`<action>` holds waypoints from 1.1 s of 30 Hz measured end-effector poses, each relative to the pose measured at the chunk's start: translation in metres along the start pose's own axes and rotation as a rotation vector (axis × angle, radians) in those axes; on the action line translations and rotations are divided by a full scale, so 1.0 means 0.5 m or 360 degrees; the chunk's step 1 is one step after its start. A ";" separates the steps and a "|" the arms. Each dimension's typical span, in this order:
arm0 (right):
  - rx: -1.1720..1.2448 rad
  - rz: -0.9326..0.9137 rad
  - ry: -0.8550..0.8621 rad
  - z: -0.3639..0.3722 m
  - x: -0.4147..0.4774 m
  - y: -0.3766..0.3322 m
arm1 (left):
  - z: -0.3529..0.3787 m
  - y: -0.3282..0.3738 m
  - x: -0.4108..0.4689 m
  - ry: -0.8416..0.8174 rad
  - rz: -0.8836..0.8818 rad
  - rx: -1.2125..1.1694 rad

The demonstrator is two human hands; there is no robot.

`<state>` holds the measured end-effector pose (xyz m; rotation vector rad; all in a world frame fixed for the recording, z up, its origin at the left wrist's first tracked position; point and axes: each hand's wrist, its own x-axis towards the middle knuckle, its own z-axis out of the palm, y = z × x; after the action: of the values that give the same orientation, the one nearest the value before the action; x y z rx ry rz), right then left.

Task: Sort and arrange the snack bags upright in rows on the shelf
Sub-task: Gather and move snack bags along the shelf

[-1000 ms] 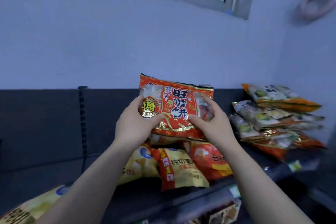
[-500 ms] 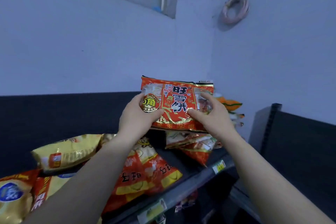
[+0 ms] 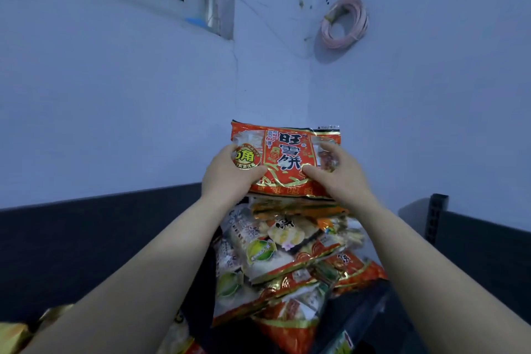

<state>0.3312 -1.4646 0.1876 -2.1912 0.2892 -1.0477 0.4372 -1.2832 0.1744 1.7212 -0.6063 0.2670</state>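
Observation:
A red and gold snack bag (image 3: 287,158) with Chinese lettering is held upright at the centre of the head view. My left hand (image 3: 230,174) grips its left side, thumb across the front over a round yellow sticker. My right hand (image 3: 337,174) grips its right side the same way. The bag hangs just above a stack of similar red, white and green snack bags (image 3: 275,256) lying flat on the dark shelf (image 3: 359,316). My forearms hide part of the stack.
A dark back panel (image 3: 86,238) runs behind the shelf, with a perforated upright post (image 3: 434,215) at the right. Yellow bags (image 3: 14,336) lie at the lower left edge. A window and a coil of pink cable (image 3: 344,21) hang on the wall above.
The view has swung right along the shelf while both hands kept hold of the red bag. The bag is now over the stack of bags in the right corner.

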 end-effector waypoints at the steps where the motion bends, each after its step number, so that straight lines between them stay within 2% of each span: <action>1: -0.0014 -0.0010 0.0008 0.001 0.026 0.011 | 0.016 0.000 0.025 0.0006 0.0006 0.0019; 8: -0.0098 -0.0047 0.0003 0.017 0.198 0.096 | 0.112 -0.008 0.160 0.0056 -0.0013 0.0111; 14: -0.0250 0.0003 -0.0294 0.040 0.288 0.206 | 0.190 -0.045 0.192 -0.0125 -0.0114 0.0324; 17: -0.0220 -0.0007 -0.0360 0.044 0.302 0.230 | 0.201 -0.049 0.196 -0.0084 -0.0131 0.0373; 21: -0.0298 -0.0139 -0.0230 0.034 0.313 0.233 | 0.208 -0.026 0.182 0.0046 -0.0112 0.0554; 28: -0.0506 -0.0384 -0.0234 0.040 0.287 0.195 | 0.207 -0.003 0.135 0.0173 -0.0024 0.0831; 33: -0.0433 -0.0575 -0.0279 0.063 0.241 0.148 | 0.179 0.003 0.077 0.0253 0.0016 0.0961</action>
<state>0.4399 -1.5601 0.1972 -2.6310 -0.0517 -1.0420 0.4558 -1.3789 0.1728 2.2457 -0.4395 0.6369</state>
